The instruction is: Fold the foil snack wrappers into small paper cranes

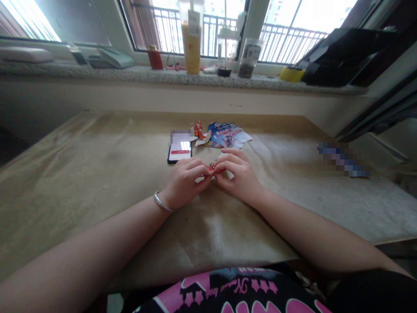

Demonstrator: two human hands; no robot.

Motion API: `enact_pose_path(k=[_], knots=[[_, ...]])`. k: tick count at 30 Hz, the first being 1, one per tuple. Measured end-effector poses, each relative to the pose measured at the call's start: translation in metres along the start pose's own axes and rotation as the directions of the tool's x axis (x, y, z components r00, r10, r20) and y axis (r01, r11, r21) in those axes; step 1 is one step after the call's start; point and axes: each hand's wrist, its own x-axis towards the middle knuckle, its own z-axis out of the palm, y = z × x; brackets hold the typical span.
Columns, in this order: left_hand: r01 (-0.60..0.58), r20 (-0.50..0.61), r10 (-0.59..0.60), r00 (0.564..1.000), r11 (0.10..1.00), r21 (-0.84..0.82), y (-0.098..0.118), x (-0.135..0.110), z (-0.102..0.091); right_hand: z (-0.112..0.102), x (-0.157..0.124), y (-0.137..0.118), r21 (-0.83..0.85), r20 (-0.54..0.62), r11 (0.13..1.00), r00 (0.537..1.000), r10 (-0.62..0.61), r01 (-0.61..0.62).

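Between my two hands is a small, colourful piece of paper [212, 166], largely hidden by the fingers. My left hand [187, 180], with a silver bangle [162, 202] at the wrist, pinches it from the left. My right hand [239, 176] pinches its other side, thumb and fingertips together close to the left fingertips. Just beyond the hands stand folded paper figures [198, 130] in orange and white. Beside them lies a fan of blue printed sheets [226, 134]. A phone [180, 152] with a lit screen rests near my left hand.
The table [97, 174] has a shiny beige cover. Toward its right side lies a blurred bluish item [342, 161]. On the granite windowsill [124, 74] stand a tall container of yellow contents [191, 48], a red container [155, 58], clear cups [249, 58], yellow tape [291, 74] and a black bag [339, 58].
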Motion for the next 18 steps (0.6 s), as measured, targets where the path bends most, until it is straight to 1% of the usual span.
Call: enact_pose_path(k=[9, 15, 18], knots=[[-0.002, 0.029, 0.002, 1.000, 1.000, -0.003, 0.0011, 0.0012, -0.0003, -0.0022, 0.0008, 0.0012, -0.008, 0.016, 1.000, 1.000, -0.014, 0.014], [-0.003, -0.006, 0.003, 1.000, 1.000, -0.010, 0.0009, 0.0009, -0.0004, -0.0026, 0.0008, 0.0009, -0.017, -0.002, 0.999, 0.999, -0.033, 0.032], [-0.006, 0.040, 0.005, 0.999, 1.000, 0.013, 0.0026, 0.0020, -0.0024, -0.0019, 0.0004, 0.0013, -0.019, 0.006, 0.999, 0.999, -0.039, 0.039]])
